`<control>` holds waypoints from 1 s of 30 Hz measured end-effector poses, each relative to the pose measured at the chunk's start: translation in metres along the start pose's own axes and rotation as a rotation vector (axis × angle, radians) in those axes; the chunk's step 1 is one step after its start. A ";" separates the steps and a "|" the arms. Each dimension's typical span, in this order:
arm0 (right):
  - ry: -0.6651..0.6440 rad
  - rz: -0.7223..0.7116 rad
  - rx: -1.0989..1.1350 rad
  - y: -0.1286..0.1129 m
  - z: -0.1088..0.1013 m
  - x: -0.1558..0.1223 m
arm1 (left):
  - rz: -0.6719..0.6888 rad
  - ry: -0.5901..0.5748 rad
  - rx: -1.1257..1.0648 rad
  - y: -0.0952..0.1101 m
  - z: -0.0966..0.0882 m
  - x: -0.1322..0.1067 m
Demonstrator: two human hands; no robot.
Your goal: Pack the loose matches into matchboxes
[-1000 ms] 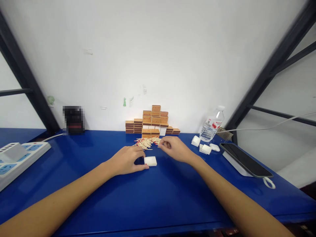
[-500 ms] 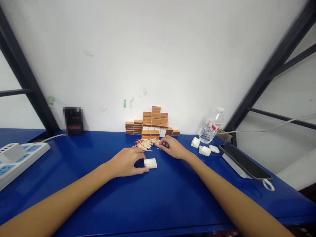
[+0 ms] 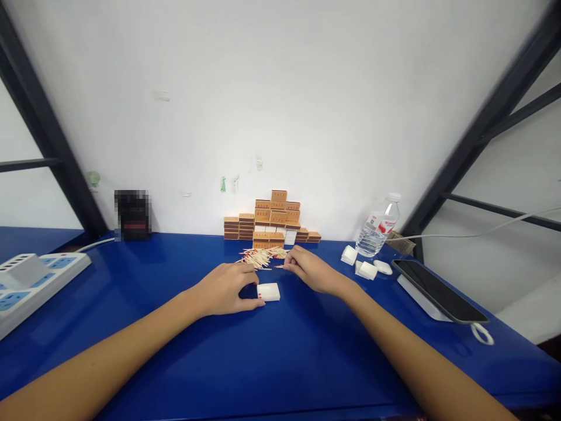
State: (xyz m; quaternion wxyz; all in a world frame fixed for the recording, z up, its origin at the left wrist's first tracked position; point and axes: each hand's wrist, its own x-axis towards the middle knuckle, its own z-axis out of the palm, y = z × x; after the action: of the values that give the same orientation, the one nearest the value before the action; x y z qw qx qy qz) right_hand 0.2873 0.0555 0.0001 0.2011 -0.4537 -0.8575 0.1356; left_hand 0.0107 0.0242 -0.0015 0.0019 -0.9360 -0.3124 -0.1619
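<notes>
A small white matchbox tray [image 3: 269, 292] lies on the blue table, with red match heads showing at its left end. My left hand [image 3: 225, 287] grips that end, thumb at the near corner and forefinger at the far one. My right hand [image 3: 310, 270] is closed in a pinch at the right edge of a loose pile of matches [image 3: 258, 257]. A red-tipped match [image 3: 279, 267] pokes out from its fingertips. Behind the pile, brown matchboxes [image 3: 277, 217] are stacked in steps against the wall, with several white trays among them.
To the right stand a water bottle [image 3: 377, 227], small white boxes [image 3: 366, 269] and a phone [image 3: 438, 289] on a white stand. A power strip [image 3: 48, 280] lies at the left. Behind it is a blurred dark object [image 3: 132, 215] by the wall.
My right hand has drawn slightly back from the pile, towards me, and a match now shows at its fingertips. My left hand stays at the tray.
</notes>
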 end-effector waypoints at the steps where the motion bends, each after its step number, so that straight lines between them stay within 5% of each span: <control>1: -0.009 -0.026 0.022 -0.008 -0.001 -0.003 | -0.003 -0.002 0.000 0.000 0.000 0.000; 8: -0.150 -0.094 0.055 -0.047 0.005 -0.013 | -0.011 -0.026 0.015 0.001 -0.003 0.000; 30: -0.042 -0.184 0.105 -0.042 0.008 -0.012 | 0.039 -0.012 0.012 -0.001 0.000 0.003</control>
State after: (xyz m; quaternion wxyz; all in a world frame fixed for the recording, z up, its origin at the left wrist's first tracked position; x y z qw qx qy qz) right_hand 0.2593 0.0222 0.0080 0.2180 -0.3588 -0.8914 0.1707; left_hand 0.0118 0.0270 -0.0009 0.0088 -0.9429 -0.2951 -0.1542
